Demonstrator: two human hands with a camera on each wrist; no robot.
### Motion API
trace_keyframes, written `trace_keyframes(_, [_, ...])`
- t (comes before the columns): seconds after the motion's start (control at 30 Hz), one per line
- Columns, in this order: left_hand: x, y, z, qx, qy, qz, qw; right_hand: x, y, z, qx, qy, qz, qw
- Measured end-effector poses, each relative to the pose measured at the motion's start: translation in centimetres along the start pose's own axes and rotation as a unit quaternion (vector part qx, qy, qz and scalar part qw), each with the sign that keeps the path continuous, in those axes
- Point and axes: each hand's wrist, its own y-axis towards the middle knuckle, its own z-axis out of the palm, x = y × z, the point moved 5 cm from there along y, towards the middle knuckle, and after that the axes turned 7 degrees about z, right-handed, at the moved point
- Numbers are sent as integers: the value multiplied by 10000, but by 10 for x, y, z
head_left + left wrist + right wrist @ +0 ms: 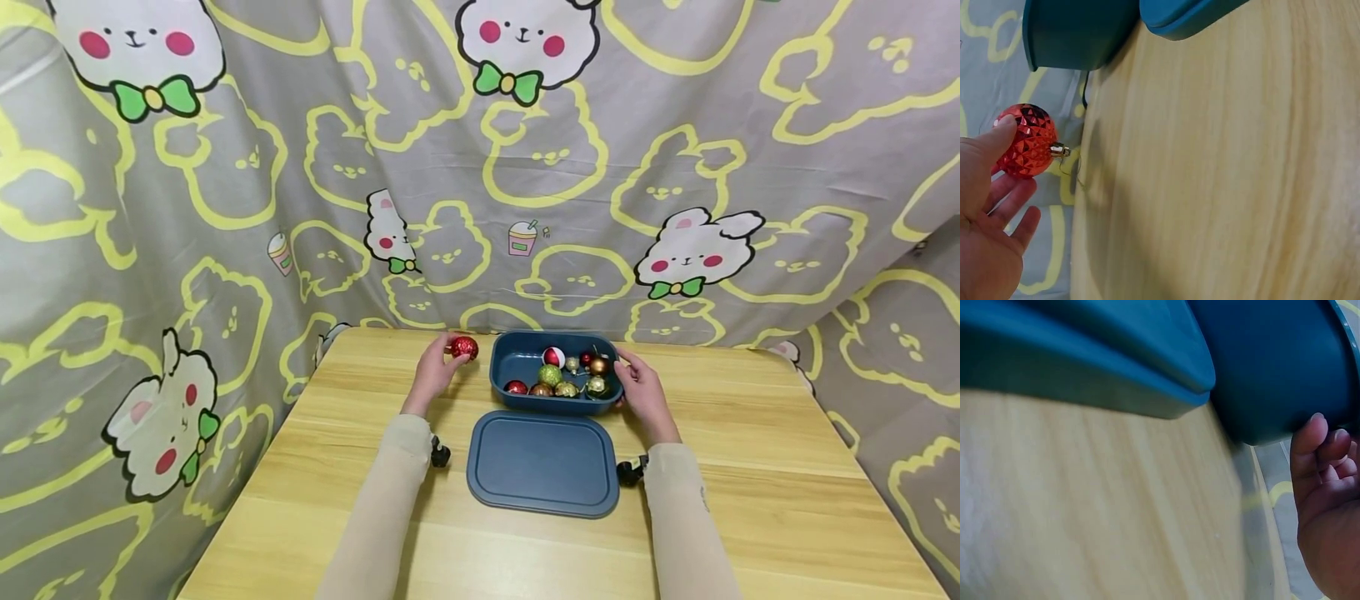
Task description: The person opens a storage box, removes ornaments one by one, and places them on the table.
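Observation:
Left of the box, my left hand [435, 372] pinches a red Christmas bauble [464, 348] between thumb and fingers, above the tabletop. In the left wrist view the bauble [1029, 140] shows a shiny faceted surface and a metal cap with a thread loop. My right hand [642, 390] holds the right end of a dark blue rectangular box [513, 365]; in the right wrist view its thumb and fingers [1310, 444] are at the box's end wall. Inside the box lie several baubles, among them a green one [550, 375], a red-and-white one [553, 357] and a bronze one [598, 365].
A blue lid [543, 462] lies flat on the wooden table [757, 467], just in front of the box. Behind the table and along its sides hangs a grey curtain [442, 167] with cartoon prints.

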Motion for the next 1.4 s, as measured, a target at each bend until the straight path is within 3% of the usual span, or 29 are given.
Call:
trace_keyframes(0.6, [12,-3,12,209,-50,-348,9992,0,1,0,48,83,-20,10000])
trace_keyframes(1.07, [7,-8,16,292,-56,-503,9983,-7,2,-1,92,164,80,9998])
trace_keyframes(1.27, [11,-8,19,343,27,-597,9976,9,-8,-3,191,210,131,9995])
trace_keyframes(1.4, [12,-7,20,348,187,-564,9976,0,-2,-1,87,119,42,9999])
